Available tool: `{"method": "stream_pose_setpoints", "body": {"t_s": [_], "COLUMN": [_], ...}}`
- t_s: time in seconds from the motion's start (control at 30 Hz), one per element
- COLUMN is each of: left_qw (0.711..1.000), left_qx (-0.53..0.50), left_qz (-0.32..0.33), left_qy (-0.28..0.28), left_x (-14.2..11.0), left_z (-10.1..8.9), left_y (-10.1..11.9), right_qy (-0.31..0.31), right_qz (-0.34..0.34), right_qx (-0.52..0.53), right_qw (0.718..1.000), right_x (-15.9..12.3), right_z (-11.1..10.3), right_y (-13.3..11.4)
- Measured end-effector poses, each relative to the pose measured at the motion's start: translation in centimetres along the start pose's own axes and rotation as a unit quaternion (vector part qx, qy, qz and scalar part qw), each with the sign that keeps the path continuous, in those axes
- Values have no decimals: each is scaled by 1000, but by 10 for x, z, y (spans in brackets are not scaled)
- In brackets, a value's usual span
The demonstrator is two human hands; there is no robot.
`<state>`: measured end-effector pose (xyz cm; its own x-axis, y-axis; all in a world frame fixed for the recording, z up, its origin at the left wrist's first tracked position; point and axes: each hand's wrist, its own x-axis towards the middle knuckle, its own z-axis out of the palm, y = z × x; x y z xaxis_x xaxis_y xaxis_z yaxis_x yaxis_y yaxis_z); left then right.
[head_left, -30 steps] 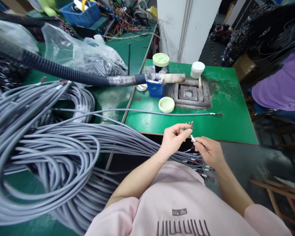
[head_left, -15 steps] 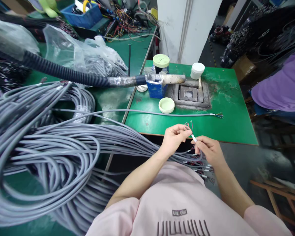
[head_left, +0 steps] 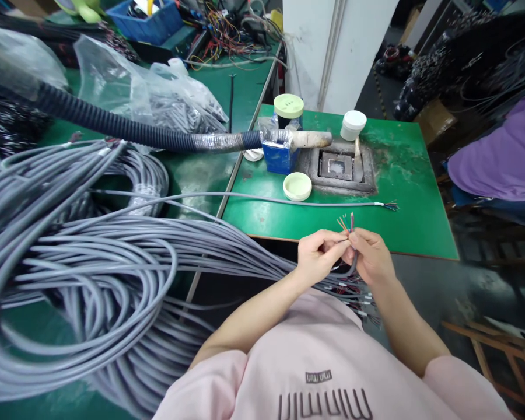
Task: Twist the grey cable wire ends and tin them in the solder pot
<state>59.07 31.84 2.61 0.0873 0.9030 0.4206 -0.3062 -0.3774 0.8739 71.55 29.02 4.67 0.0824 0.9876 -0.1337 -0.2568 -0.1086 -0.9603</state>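
My left hand [head_left: 320,251] and my right hand [head_left: 371,252] meet just in front of the table's near edge. Both are closed, fingertips together, around the fanned wires of a grey cable [head_left: 354,262]. Thin coloured wires [head_left: 343,221] stick up between the fingers, and a pink-red one stands beside the right thumb. The cable bends down below my right hand toward a bundle of grey cables [head_left: 245,248], whose stripped ends [head_left: 363,297] hang near my lap. Another grey cable [head_left: 306,204] lies straight across the green table, its wire ends fanned out.
Beyond the hands are a solder pot [head_left: 336,167] set in the green table [head_left: 411,227], a light green lid [head_left: 297,186], a white jar [head_left: 353,125] and a blue box [head_left: 280,158]. A ribbed hose [head_left: 157,135] crosses above coiled cables. A person in purple [head_left: 499,149] is at right.
My hands have come closer together. The white sleeve seen between them before is hidden now, and the wires stand more spread, with the right fingers moved up to them.
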Motion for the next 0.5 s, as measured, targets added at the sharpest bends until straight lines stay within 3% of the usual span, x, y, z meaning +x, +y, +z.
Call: {"method": "stream_pose_setpoints", "body": {"t_s": [0.1,0.2,0.37,0.5], "left_qw": [982,954,938,975], "left_qx": [-130,-193,-203,-32], "left_qz": [-134,-216,-255,-210], "left_qy": [38,72,116,60], "left_x": [7,17,35,33], "left_z": [9,11,-5,-32], "left_y": [3,-1,-17,-28], "right_qy": [56,76,18,-29], "right_qz": [-88,-166,-222,-225], "right_qx": [-55,-136,-305,-412], "right_qw": [993,974,926,882], "right_x": [8,24,72,119], "right_z": [6,11,21,26], "right_y": [-3,-12,-30,-36]}}
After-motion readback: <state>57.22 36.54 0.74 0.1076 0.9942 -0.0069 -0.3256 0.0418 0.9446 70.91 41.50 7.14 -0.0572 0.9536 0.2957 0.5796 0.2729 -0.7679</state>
